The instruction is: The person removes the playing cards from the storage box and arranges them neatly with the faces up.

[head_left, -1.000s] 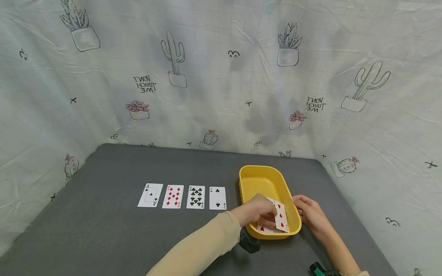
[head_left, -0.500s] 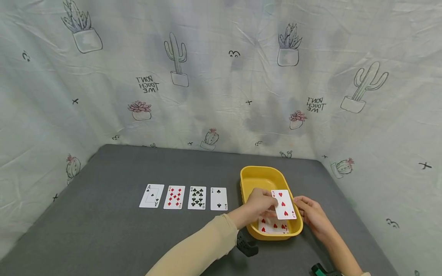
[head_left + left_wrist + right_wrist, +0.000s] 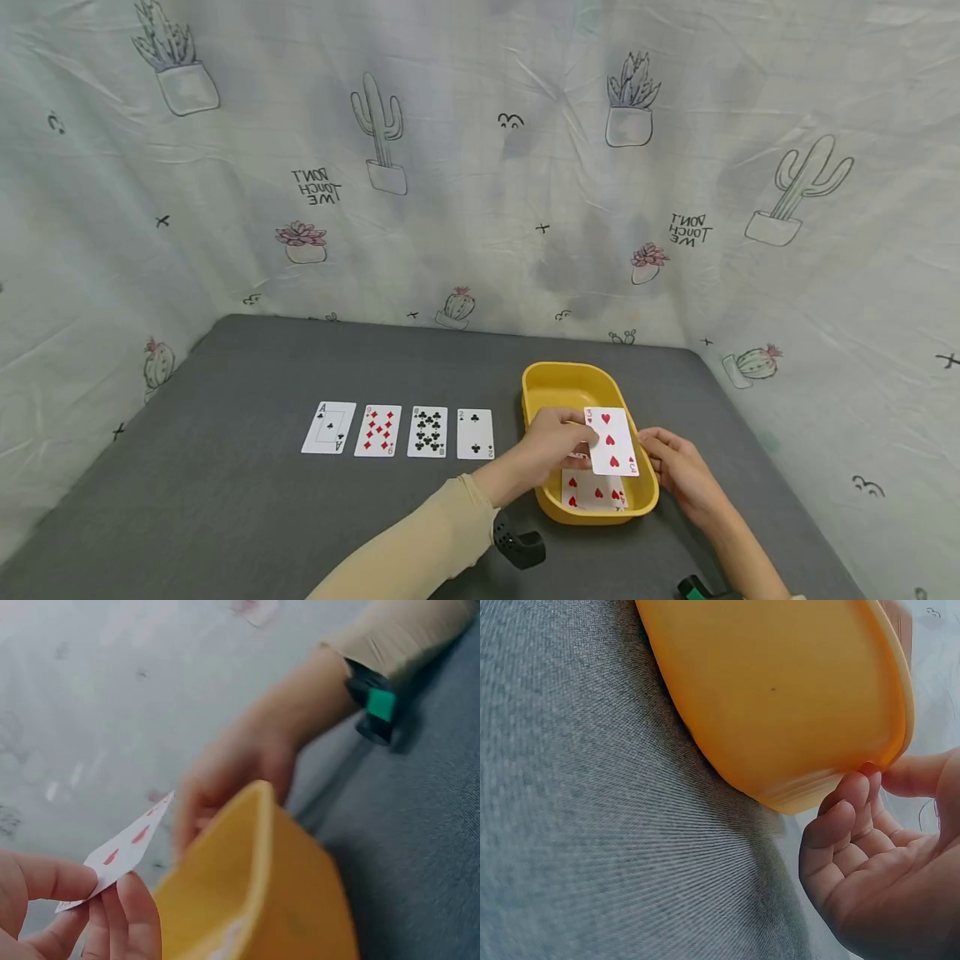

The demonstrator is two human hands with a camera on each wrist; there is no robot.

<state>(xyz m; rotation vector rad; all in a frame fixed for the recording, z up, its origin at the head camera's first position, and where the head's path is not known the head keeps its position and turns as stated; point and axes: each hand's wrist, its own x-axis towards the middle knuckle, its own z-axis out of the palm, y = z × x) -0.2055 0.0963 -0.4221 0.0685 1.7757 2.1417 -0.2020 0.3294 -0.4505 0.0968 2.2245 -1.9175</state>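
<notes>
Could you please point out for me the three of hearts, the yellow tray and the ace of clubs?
Three of hearts (image 3: 615,442): head view, middle of its face.
Yellow tray (image 3: 567,392): head view, bare inside at its far end.
Ace of clubs (image 3: 329,427): head view, centre of its face.

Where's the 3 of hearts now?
Head view, right of centre: the three of hearts is pinched in the left hand, over the yellow tray, left of the right hand.

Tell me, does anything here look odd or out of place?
Just the lettering on the patterned backdrop: it looks mirrored, as if seen from behind. Nothing seems spilled or damaged; four cards lie in a tidy row.
</notes>
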